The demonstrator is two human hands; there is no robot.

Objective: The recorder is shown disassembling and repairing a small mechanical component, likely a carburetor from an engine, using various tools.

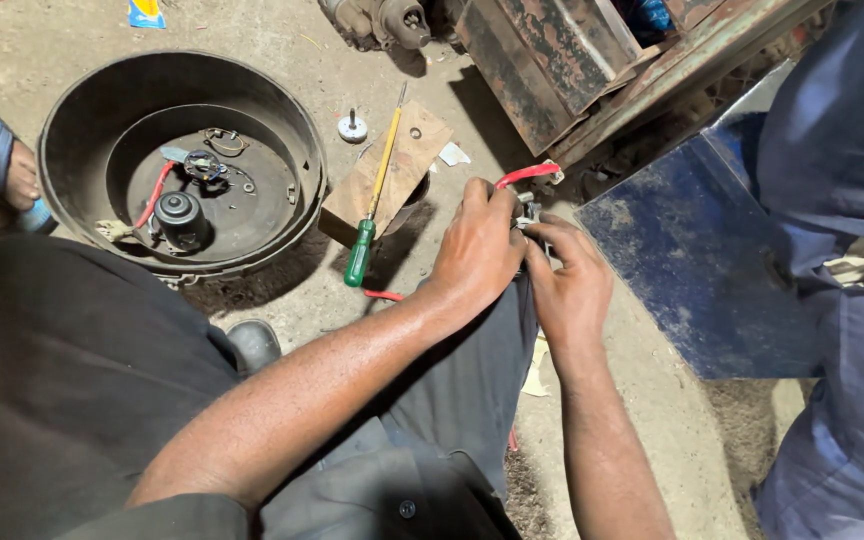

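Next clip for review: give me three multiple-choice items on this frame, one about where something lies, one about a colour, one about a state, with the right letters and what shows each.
1. Where does the screwdriver lie?
A. Inside the round black housing
B. On the wooden block
C. In the person's right hand

2. What colour is the screwdriver's handle?
A. Green
B. Blue
C. Black

3. How do the person's hands stand?
A. Both rest flat on the ground
B. One hand is raised and holds nothing
C. Both close together on a small metal part with a red wire

Answers:
1. B, its yellow shaft lies across the wooden block beside the round black housing.
2. A, the grip at the near end is green.
3. C, the left hand and right hand meet around the small metal part, with the red wire running out above it.
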